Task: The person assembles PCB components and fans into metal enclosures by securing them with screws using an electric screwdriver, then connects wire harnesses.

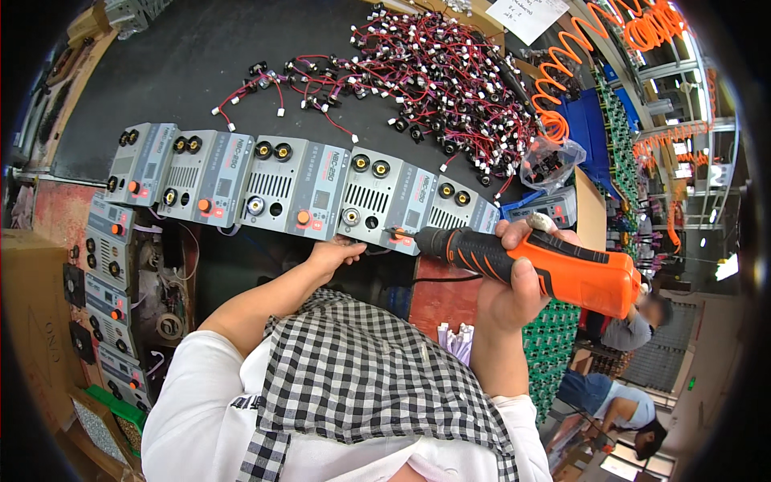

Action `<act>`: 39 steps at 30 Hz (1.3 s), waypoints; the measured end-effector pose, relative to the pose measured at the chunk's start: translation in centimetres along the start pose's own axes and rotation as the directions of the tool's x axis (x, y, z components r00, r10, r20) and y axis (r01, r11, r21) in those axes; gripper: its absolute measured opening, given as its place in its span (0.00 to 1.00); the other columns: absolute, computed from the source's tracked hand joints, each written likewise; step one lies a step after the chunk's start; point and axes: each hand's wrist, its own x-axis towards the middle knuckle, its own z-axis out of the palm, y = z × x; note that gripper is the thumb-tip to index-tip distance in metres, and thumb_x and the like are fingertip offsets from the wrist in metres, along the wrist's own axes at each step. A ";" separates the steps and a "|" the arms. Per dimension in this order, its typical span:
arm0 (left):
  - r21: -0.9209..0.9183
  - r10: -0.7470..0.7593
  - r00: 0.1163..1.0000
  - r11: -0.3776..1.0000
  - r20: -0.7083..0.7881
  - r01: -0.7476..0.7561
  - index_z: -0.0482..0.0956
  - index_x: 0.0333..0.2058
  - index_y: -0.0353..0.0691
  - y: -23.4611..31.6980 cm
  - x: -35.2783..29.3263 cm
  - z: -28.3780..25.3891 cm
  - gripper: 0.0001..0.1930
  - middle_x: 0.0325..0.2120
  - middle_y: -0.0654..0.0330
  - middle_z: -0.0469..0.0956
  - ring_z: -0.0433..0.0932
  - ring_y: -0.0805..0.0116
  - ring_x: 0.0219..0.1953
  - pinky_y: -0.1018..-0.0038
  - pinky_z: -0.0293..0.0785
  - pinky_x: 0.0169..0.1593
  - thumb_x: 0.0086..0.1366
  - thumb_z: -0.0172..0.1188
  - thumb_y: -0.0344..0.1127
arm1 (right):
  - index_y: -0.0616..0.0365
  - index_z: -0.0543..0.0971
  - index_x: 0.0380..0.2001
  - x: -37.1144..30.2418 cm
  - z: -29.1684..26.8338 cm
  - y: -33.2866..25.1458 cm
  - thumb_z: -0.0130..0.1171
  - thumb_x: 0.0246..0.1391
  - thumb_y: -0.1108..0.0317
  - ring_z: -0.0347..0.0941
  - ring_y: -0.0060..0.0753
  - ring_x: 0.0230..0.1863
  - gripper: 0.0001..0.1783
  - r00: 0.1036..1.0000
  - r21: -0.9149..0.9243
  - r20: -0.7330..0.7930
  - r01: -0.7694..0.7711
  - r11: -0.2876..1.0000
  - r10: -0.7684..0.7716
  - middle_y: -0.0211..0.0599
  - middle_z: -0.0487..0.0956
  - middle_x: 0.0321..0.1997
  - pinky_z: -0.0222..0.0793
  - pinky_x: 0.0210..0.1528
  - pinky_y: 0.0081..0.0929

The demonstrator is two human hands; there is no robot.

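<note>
My right hand [526, 265] is wrapped round an orange and black cordless screwdriver [578, 273], held level with its tip pointing left. The tip meets the orange knob [399, 233] at the lower part of a grey machine front panel [384, 197], though actual contact cannot be made out. Closed fingers of my left hand [336, 254] are at that panel's lower edge, below its round brass socket [351, 217]; what they pinch is hidden. More panels of the same kind stand in a row, among them one panel [293, 185] directly left and another [462, 207] to the right.
A large heap of red-wired connectors [450, 88] covers the far side of the black table [177, 88]. An orange coiled hose [554, 80] hangs at right. Further panels [108, 293] line the left side beside a cardboard box [36, 313]. Green circuit boards [550, 345] and other people are at right.
</note>
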 end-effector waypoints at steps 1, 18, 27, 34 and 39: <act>-0.022 -0.046 0.999 0.999 0.011 0.046 0.72 0.34 0.33 0.4 -0.2 0.3 0.10 0.25 0.61 0.73 0.70 0.76 0.23 0.83 0.65 0.26 0.53 0.60 0.29 | 0.52 0.62 0.45 0.2 0.1 0.5 0.56 0.39 0.71 0.67 0.32 0.35 0.26 1.000 -0.019 0.009 -0.001 1.000 0.001 0.37 0.67 0.41 0.62 0.44 0.38; -0.495 -0.054 0.997 0.866 0.049 0.071 0.73 0.35 0.41 1.2 -0.5 0.7 0.08 0.30 0.63 0.75 0.72 0.75 0.31 0.81 0.66 0.32 0.56 0.58 0.33 | 0.55 0.60 0.42 1.4 2.3 5.8 0.58 0.34 0.77 0.69 0.35 0.33 0.28 0.991 -0.060 0.025 -0.131 0.990 0.132 0.46 0.67 0.41 0.67 0.39 0.34; -0.723 -0.007 0.952 0.649 0.306 0.238 0.71 0.38 0.38 0.7 0.3 1.1 0.11 0.34 0.62 0.74 0.71 0.73 0.36 0.77 0.66 0.38 0.54 0.52 0.23 | 0.56 0.59 0.42 1.2 1.9 6.3 0.57 0.34 0.78 0.69 0.34 0.34 0.28 0.990 -0.093 0.043 -0.132 0.987 0.137 0.45 0.67 0.41 0.66 0.40 0.34; -0.733 -0.022 0.965 0.646 0.261 0.213 0.71 0.38 0.38 0.6 0.3 1.1 0.11 0.34 0.61 0.74 0.72 0.72 0.37 0.77 0.66 0.40 0.54 0.51 0.22 | 0.57 0.59 0.42 1.1 2.5 6.4 0.56 0.34 0.79 0.69 0.33 0.34 0.27 0.983 -0.107 0.057 -0.165 0.980 0.172 0.42 0.68 0.40 0.66 0.41 0.34; -0.727 -0.005 0.971 0.662 0.240 0.183 0.71 0.38 0.38 0.6 0.4 1.2 0.11 0.34 0.61 0.74 0.72 0.72 0.38 0.77 0.66 0.42 0.54 0.51 0.22 | 0.58 0.59 0.42 1.1 2.7 6.6 0.55 0.34 0.81 0.69 0.33 0.33 0.27 0.981 -0.130 0.113 -0.144 0.981 0.159 0.44 0.68 0.40 0.66 0.41 0.33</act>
